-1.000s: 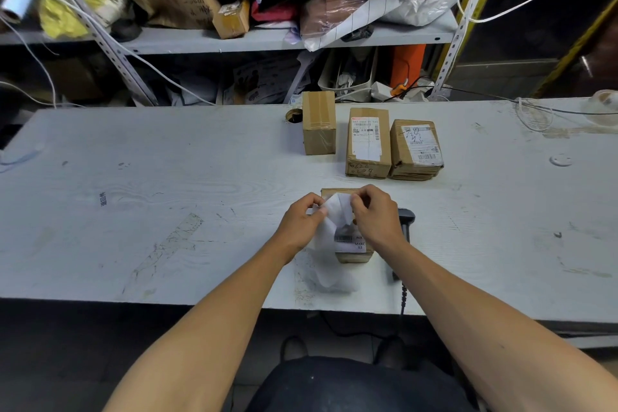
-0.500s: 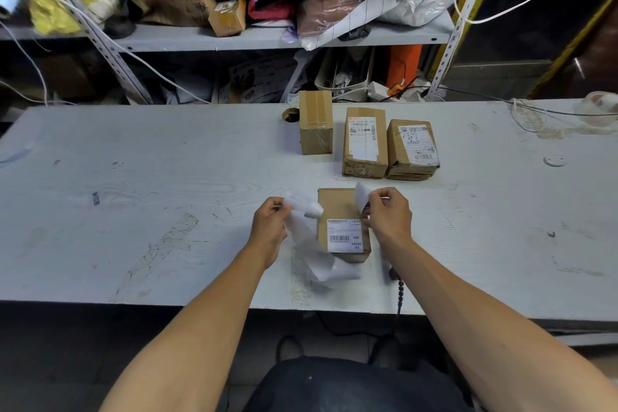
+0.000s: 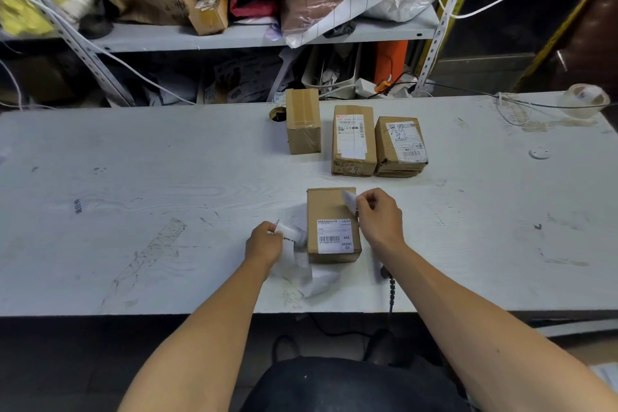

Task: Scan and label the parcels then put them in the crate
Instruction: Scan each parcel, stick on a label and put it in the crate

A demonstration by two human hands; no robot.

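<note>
Right hand (image 3: 379, 219) pinching small label (image 3: 349, 200) over center parcel (image 3: 331, 224); left hand (image 3: 264, 242) pinching backing strip (image 3: 301, 264) trailing toward near surface (image 3: 133, 184) edge; frame-left surface lying open.

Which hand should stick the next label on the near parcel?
Right, probably. The right hand pinches the small white label directly over the near parcel; the left hand holds backing paper beside it.

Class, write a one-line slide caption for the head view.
Right hand pinches a label over the near parcel; left hand holds backing paper.
</note>
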